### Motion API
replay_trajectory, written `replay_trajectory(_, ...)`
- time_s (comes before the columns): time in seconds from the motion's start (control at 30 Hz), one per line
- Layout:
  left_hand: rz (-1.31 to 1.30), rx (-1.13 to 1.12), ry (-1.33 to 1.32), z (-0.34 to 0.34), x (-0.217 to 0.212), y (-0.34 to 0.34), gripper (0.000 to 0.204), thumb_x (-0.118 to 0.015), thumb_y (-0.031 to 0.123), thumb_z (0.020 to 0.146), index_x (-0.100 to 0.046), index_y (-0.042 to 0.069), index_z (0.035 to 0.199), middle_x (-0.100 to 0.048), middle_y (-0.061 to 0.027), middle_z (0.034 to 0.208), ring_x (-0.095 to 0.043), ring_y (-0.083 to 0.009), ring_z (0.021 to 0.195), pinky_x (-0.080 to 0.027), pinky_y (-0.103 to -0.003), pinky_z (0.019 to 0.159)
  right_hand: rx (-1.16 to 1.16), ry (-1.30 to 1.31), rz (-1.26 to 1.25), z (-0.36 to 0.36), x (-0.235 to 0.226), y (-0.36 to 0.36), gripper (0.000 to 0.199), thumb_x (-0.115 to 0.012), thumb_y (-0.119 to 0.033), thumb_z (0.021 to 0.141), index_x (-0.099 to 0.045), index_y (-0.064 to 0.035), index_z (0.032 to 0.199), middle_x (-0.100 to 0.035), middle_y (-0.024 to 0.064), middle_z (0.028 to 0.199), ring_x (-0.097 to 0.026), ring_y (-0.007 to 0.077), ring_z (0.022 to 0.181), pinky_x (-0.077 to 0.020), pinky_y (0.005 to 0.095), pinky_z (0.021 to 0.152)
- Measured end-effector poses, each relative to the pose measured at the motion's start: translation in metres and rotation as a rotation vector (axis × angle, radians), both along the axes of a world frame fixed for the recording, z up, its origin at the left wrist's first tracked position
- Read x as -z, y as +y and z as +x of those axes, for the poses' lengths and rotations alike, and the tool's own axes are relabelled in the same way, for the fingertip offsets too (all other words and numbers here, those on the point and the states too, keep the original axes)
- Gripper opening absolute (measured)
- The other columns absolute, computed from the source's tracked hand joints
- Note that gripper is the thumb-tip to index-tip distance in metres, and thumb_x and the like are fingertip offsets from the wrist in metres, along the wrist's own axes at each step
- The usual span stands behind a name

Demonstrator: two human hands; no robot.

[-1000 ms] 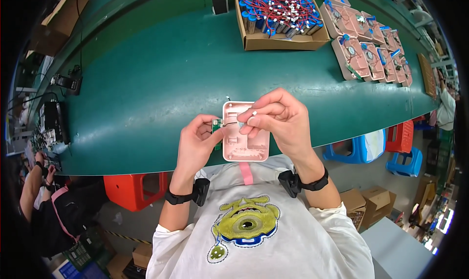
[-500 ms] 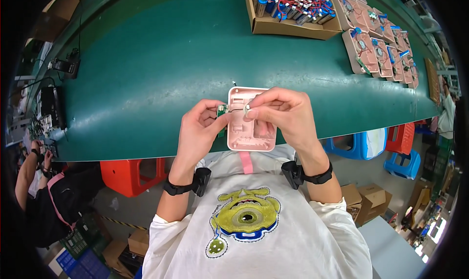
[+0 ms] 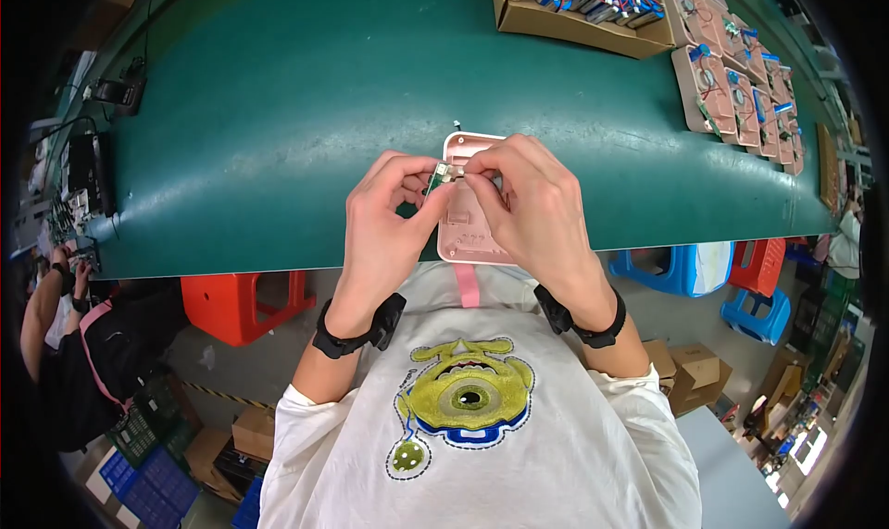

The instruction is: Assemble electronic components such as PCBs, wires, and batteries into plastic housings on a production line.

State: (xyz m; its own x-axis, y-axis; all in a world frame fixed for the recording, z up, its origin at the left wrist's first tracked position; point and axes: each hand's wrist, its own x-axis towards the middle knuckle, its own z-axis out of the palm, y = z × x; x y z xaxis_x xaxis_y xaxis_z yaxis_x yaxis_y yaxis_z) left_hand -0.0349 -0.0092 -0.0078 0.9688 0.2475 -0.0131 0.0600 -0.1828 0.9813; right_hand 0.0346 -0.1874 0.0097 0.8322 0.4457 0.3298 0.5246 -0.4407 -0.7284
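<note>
Head view, looking down: I see another person (image 3: 65, 344) at the far left edge, then my left hand (image 3: 384, 224) pinching a small green circuit board (image 3: 435, 179) between thumb and forefinger. My right hand (image 3: 532, 205) pinches its metal end, above a pink plastic casing (image 3: 463, 233) lying at the green table's (image 3: 278, 112) near edge. Similar pink casings (image 3: 732, 89) sit far right.

A wide green tabletop (image 3: 278, 94) fills the upper view. Below its edge stand an orange stool (image 3: 243, 302) and blue stools (image 3: 681, 268) on grey floor (image 3: 222, 362), with cardboard boxes (image 3: 694, 376) nearby.
</note>
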Motion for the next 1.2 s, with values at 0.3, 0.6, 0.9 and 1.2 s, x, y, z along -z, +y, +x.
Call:
replay_trajectory(0.3,0.099,-0.013,-0.053,-0.003,-0.003,-0.008,0.025,-0.082,-0.002,0.090,-0.073,-0.003,0.114,-0.068,-0.0080,0.101,-0.066,-0.0132,0.081,-0.057,-0.029,0.071,-0.007,-0.143,-0.072,-0.004,-0.002,0.004,0.013,-0.080,0.005,0.083,-0.072,-0.0008,0.092,-0.068,0.0087,0.090,-0.065,0.0287,0.078,-0.0543,0.0395,0.065)
replay_trajectory(0.6,0.286,-0.048,-0.107,0.000,-0.014,-0.017,0.022,-0.083,-0.003,0.087,-0.074,-0.003,0.108,-0.067,-0.0084,0.094,-0.066,-0.0142,0.071,-0.055,-0.029,0.063,-0.019,-0.251,-0.195,-0.010,-0.009,0.010,0.014,-0.077,0.006,0.081,-0.071,-0.0014,0.091,-0.066,0.0097,0.092,-0.065,0.0306,0.085,-0.0569,0.0442,0.070)
replay_trajectory(0.9,0.306,-0.048,-0.054,-0.002,-0.016,-0.019,0.021,-0.083,0.001,0.088,-0.075,-0.004,0.107,-0.067,-0.0084,0.091,-0.066,-0.0148,0.071,-0.055,-0.029,0.063,-0.036,-0.201,-0.033,-0.008,0.004,0.002,0.018,-0.079,0.006,0.080,-0.074,-0.0017,0.095,-0.067,0.0099,0.094,-0.067,0.0319,0.087,-0.0574,0.0440,0.074)
replay_trajectory(1.2,0.202,-0.083,0.029,0.000,-0.014,-0.015,0.021,-0.084,0.003,0.089,-0.076,-0.005,0.107,-0.067,-0.0071,0.091,-0.066,-0.0134,0.072,-0.056,-0.029,0.065,-0.034,-0.216,-0.079,-0.010,0.005,0.000,0.023,-0.081,0.008,0.078,-0.076,-0.0023,0.098,-0.067,0.0086,0.095,-0.067,0.0306,0.087,-0.0570,0.0409,0.073)
